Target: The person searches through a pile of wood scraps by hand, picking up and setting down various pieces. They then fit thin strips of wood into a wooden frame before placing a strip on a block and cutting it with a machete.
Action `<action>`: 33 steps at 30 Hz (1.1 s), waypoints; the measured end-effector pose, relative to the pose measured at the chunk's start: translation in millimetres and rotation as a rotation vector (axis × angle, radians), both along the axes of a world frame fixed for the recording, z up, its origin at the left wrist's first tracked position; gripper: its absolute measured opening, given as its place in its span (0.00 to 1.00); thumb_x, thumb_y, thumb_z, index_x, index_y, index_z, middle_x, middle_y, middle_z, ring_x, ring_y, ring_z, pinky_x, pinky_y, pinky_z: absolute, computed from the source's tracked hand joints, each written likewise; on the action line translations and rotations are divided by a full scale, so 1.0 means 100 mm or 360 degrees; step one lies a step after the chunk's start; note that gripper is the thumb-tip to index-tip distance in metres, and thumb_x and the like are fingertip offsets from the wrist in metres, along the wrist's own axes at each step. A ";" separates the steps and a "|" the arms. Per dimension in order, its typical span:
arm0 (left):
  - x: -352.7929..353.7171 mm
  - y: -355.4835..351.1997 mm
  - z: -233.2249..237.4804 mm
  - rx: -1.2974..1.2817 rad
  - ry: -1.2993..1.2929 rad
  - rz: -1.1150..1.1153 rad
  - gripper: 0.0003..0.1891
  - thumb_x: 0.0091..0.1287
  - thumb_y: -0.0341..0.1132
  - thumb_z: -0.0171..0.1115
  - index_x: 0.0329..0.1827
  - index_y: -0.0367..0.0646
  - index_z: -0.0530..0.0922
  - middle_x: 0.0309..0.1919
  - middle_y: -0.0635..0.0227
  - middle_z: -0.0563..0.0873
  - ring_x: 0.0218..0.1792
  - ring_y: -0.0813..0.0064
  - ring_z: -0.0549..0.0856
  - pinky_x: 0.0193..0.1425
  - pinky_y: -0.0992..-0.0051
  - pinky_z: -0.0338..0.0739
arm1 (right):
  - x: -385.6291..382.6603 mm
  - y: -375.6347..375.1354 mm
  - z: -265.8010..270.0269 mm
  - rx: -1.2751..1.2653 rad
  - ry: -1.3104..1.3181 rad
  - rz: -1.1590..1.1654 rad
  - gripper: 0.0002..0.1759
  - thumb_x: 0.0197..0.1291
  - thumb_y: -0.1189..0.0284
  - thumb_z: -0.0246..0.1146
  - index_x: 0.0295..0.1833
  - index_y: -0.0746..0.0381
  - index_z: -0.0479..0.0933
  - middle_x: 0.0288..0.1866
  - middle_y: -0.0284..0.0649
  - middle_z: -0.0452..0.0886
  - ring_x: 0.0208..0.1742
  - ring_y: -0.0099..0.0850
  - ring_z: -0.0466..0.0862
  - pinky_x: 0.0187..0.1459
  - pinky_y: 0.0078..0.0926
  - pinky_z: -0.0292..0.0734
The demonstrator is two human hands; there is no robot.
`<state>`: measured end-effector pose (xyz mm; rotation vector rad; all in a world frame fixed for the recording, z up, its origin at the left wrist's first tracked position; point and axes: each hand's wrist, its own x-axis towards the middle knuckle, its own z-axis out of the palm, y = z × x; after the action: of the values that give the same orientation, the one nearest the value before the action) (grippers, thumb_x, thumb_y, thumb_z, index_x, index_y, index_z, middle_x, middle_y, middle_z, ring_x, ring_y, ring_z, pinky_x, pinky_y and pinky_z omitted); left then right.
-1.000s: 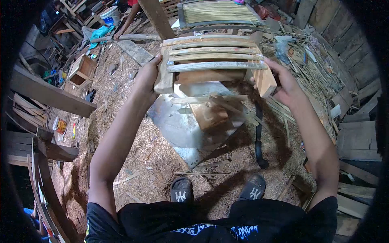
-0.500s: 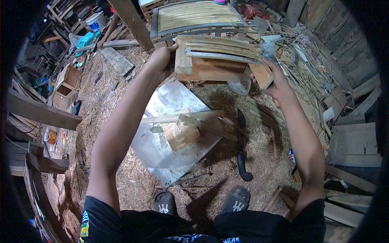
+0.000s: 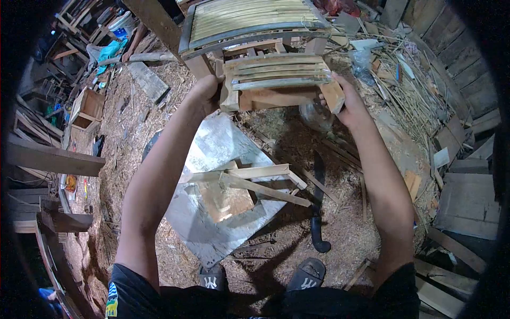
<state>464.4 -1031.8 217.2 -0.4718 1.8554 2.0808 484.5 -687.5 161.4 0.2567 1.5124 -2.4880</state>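
Currently, a slatted wooden piece is being held up above the shavings-strewn floor, nearer than a larger slatted frame. The left hand is curling around its left end, most fingers being hidden; the right hand is clasping its right end, fingertips showing on the inner side. Below, a grey board is lying on the shavings, bearing a wooden block and loose strips. A dark machete is resting beside it. Another person's arm is showing at upper left.
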 end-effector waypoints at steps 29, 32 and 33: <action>-0.45 -0.15 -0.51 0.0836 -0.0137 -0.0041 0.23 0.82 0.46 0.35 0.70 0.40 0.66 0.59 0.49 0.78 0.56 0.55 0.82 0.57 0.49 0.84 | -0.04 -0.17 -0.07 0.0074 -0.0477 -0.0285 0.27 0.69 0.49 0.60 0.55 0.63 0.79 0.48 0.45 0.84 0.41 0.38 0.86 0.46 0.43 0.88; -0.42 -0.17 -0.45 0.0706 -0.0220 -0.0003 0.23 0.82 0.46 0.36 0.67 0.41 0.68 0.58 0.51 0.79 0.57 0.55 0.82 0.59 0.47 0.84 | -0.04 -0.06 -0.18 0.0080 -0.0473 -0.0237 0.32 0.66 0.48 0.61 0.64 0.61 0.71 0.55 0.43 0.76 0.55 0.39 0.81 0.50 0.44 0.88; -0.42 -0.19 -0.45 0.0594 -0.0197 0.0048 0.22 0.81 0.44 0.36 0.67 0.38 0.68 0.58 0.48 0.79 0.56 0.54 0.83 0.61 0.47 0.82 | -0.01 -0.04 -0.16 0.0080 -0.0476 -0.0237 0.32 0.66 0.48 0.61 0.64 0.61 0.71 0.55 0.43 0.76 0.55 0.39 0.81 0.50 0.44 0.88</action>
<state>422.7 -1050.5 172.2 -0.5191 1.3569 2.2910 483.8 -691.9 145.5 0.7389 1.4776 -2.3863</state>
